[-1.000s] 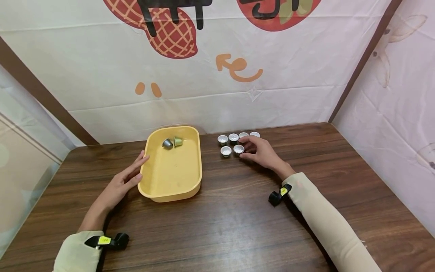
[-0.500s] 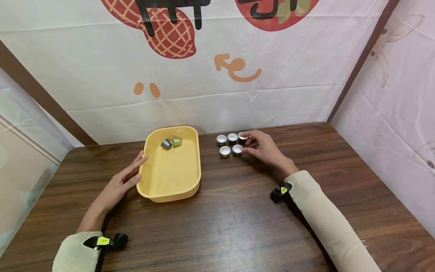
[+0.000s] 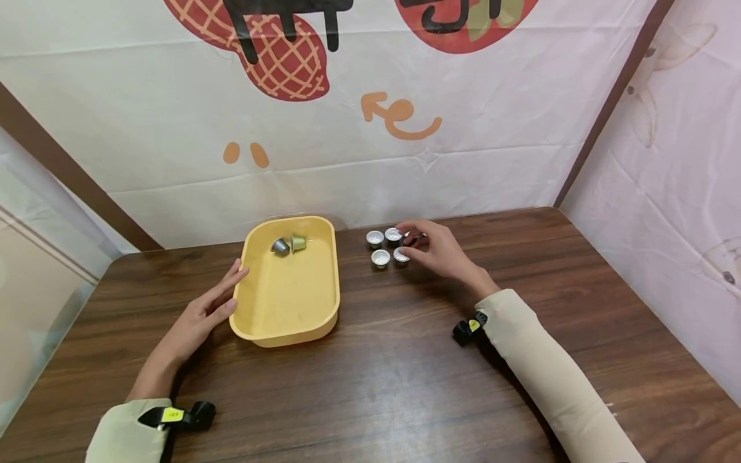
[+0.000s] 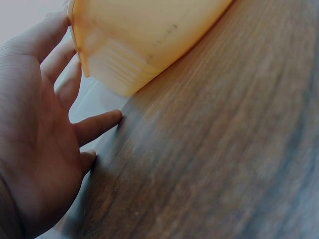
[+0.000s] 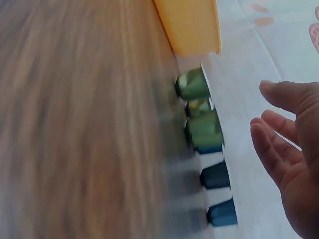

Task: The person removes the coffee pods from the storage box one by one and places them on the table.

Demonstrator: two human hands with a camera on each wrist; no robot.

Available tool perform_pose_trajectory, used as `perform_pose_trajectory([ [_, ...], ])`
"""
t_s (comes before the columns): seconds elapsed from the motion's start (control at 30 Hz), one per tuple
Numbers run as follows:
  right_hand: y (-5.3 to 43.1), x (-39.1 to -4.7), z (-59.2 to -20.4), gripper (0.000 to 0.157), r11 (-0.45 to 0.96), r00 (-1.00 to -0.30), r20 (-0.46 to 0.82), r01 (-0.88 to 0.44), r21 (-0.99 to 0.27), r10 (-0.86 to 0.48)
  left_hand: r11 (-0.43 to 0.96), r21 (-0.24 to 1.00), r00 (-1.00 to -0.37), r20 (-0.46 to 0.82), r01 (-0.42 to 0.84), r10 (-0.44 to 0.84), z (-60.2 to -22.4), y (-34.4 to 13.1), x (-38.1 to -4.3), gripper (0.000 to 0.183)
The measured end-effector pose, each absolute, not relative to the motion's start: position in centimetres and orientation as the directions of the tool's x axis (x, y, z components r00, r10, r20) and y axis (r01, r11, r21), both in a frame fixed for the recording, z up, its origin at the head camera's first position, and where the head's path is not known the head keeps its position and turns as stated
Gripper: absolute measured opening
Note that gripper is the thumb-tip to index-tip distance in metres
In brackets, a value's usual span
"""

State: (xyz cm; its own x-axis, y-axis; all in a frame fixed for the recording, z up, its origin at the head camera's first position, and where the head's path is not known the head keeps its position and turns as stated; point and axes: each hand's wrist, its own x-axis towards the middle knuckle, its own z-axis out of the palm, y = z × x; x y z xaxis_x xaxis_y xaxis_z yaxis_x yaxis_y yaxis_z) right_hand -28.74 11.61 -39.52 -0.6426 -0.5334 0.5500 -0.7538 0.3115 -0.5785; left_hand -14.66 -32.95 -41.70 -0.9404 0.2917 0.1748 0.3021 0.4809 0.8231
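My left hand (image 3: pixel 197 318) touches the left side of a yellow tray (image 3: pixel 283 289), its fingers fairly straight along the rim; the left wrist view shows fingertips against the tray's outer wall (image 4: pixel 149 40). Inside the tray lie a grey-blue coffee capsule (image 3: pixel 280 247) and a green coffee capsule (image 3: pixel 298 242), both tipped over. To its right, several coffee capsules stand foil side up in two rows, among them a front capsule (image 3: pixel 380 259) and green (image 5: pixel 193 83) and blue (image 5: pixel 223 212) ones. My right hand (image 3: pixel 442 251) hovers over the row's right part, holding nothing, and hides some capsules.
The brown wooden table (image 3: pixel 370 386) extends in front of the tray and capsules. A printed white cloth (image 3: pixel 324 167) hangs directly behind the table's back edge. Each sleeve carries a black strap with a small camera (image 3: pixel 463 331).
My right hand drew back slightly to the right, then shifted left over the capsules, covering the back row's right end. My left hand and the tray kept their places.
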Motion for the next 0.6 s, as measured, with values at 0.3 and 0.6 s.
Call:
perform_pose_trajectory([
  [0.3,9.0,-28.5,-38.3,0.039,0.262,-0.590,0.556,-0.787,-0.559,-0.586,0.456,0.833,-0.935,0.185,0.313,0.304,-41.8,-32.8,-14.5,0.054],
  [0.6,6.1,-28.9,-36.7,0.038,0.201,-0.515,0.544,-0.822,-0.533,-0.662,0.455,0.831,-0.934,0.192,0.318,0.301,-41.7,-33.0,-14.5,0.054],
])
